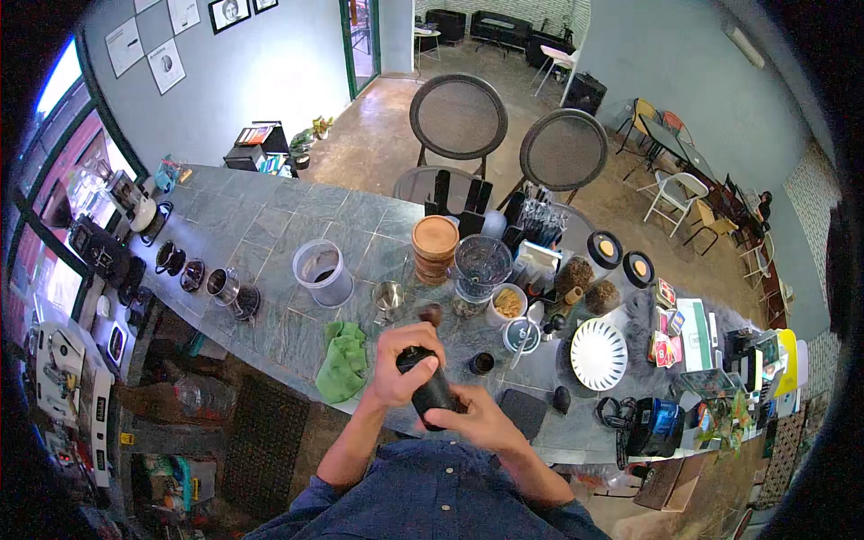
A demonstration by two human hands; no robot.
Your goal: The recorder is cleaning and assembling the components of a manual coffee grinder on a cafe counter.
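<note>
Grey tiled counter [270,229] bows across the scene, two round dark chair backs [459,117] on the far side. Left end: white machine [67,396] below the window, set off the main counter, probably to free the work surface. Next right, glass server [225,286] with dark contents low down, well apart from the rest. Clear tub [335,290] sits mid-counter, open top up, dark residue inside; looks like a catch bin within reach.

Green cloth [342,362] is bunched at the near edge, just left of my forearm, presumably for quick wipes. Metal cup [389,297] is beyond it.

Center: black cylinder [434,391], tilted, held in front of my shirt [423,495] around the near edge. Left hand [405,364] is wrapped around its upper end; right hand [477,418] grips the lower part, thumb across the front. Two-point hold, I'd guess so the body can't spin or slip. Brown knob [430,312] shows just past my left knuckles; can't tell if it's attached.

Behind that: stacked wooden discs [435,238], then a glass vessel [481,261], grouped far side, likely to keep the near strip usable. Small dark cup [481,363] stands just right of my hands. Spoon [518,346] lies across a round lidded tub [524,331], maybe to keep it off the tile. White slotted plate [598,354] farther right, then blue-black device [655,423] with strap at the near edge.
</note>
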